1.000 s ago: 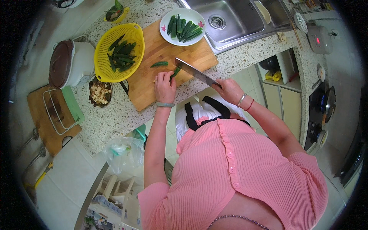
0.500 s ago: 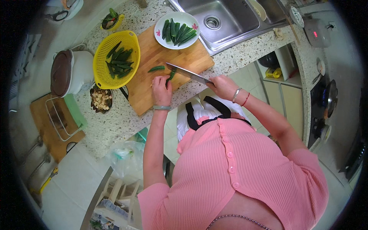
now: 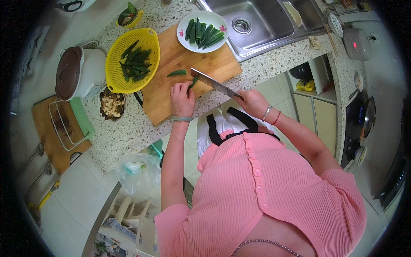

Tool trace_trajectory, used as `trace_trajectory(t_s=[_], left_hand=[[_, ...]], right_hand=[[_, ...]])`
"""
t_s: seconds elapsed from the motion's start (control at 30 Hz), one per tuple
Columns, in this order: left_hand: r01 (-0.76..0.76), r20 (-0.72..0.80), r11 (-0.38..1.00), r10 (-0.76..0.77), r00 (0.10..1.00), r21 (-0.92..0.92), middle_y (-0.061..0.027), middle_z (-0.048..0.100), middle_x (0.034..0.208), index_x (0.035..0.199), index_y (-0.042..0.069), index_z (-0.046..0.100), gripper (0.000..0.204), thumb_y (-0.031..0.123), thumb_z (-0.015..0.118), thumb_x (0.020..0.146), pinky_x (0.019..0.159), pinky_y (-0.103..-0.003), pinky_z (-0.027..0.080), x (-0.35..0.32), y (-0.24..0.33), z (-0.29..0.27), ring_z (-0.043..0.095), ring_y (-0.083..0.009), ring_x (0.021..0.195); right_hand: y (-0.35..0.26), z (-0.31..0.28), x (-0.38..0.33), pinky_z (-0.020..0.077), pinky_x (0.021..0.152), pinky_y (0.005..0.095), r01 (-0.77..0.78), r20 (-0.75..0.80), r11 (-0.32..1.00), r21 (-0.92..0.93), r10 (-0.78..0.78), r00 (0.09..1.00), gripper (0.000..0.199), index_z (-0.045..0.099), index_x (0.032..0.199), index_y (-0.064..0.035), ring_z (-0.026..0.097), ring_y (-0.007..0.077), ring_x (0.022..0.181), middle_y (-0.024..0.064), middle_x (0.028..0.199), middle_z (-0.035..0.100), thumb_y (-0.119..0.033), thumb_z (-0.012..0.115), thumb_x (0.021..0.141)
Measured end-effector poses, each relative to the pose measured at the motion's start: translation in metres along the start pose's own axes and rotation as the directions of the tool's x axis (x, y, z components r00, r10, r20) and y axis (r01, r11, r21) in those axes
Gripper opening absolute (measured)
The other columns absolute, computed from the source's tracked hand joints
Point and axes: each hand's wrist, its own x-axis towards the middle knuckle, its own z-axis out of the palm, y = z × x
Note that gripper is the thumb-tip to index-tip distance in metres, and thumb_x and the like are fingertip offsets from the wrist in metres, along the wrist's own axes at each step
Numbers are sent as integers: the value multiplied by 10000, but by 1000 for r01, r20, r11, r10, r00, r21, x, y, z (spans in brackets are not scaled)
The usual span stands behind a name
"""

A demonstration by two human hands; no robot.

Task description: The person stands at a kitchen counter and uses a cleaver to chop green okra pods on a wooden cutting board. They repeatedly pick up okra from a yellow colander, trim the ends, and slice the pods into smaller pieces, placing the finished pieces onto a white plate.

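A wooden cutting board (image 3: 159,103) lies on the counter in front of me. My left hand (image 3: 183,99) is closed, its fingertips pinning a green okra pod (image 3: 192,84) to the board. The handle of a wide-bladed kitchen knife (image 3: 214,82) is gripped in my right hand (image 3: 253,104); its blade points to the far left, crossing the far end of that pod. Whether the edge touches it, I cannot tell. Another okra piece (image 3: 176,73) lies loose just beyond my left hand. At the board's far end, a white plate (image 3: 183,41) holds several cut okra pieces.
Left of the board, a yellow colander (image 3: 112,64) holds more okra. Beside it are a bowl of chopped pale food (image 3: 112,107) and a white, brown-lidded appliance (image 3: 92,64). A steel sink (image 3: 261,30) lies far right; a pan (image 3: 367,112) sits on the stove at right.
The whole view has shifted slightly. Both hands keep their holds on the pod and the knife, and the blade has moved a little to the right relative to the board.
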Motion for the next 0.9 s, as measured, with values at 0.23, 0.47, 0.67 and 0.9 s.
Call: trace_trajectory(t_s=[0.23, 0.47, 0.67, 0.9], left_hand=[[-8, -7, 1000, 8, 1000, -30, -111, 563, 928, 981, 103, 660, 222, 46, 637, 767, 796, -420, 463, 2, 0, 1, 544, -312, 904], [48, -46, 997, -46, 998, 61, -96, 571, 940, 963, 112, 668, 194, 53, 637, 780, 804, -410, 461, 1, -14, -7, 550, -295, 912], [-15, -144, 1000, 14, 990, -1, -76, 591, 913, 907, 115, 683, 135, 147, 710, 778, 778, -400, 456, 19, 5, -21, 562, -266, 903], [-164, 160, 983, 175, 972, -79, -81, 638, 854, 875, 94, 700, 84, 130, 691, 800, 753, -361, 471, 66, 27, 11, 603, -242, 794]], right_hand=[[7, 15, 6, 501, 663, 513, -8, 32, 997, -81, 11, 999, 229, 652, 866, -47, 633, 404, 724, 215, 756, 645, -257, 566, 899], [17, 0, -3, 518, 613, 455, 38, -27, 976, -215, -44, 999, 204, 636, 1008, -100, 646, 349, 701, 156, 787, 649, -243, 576, 877], [24, -23, -5, 515, 577, 396, 70, -216, 880, -470, -192, 957, 417, 559, 1200, -158, 649, 269, 680, 63, 827, 625, -157, 636, 790], [29, -30, -5, 494, 607, 385, 126, -279, 827, -548, -323, 904, 483, 547, 1242, -185, 647, 246, 686, 46, 821, 622, -158, 648, 771]])
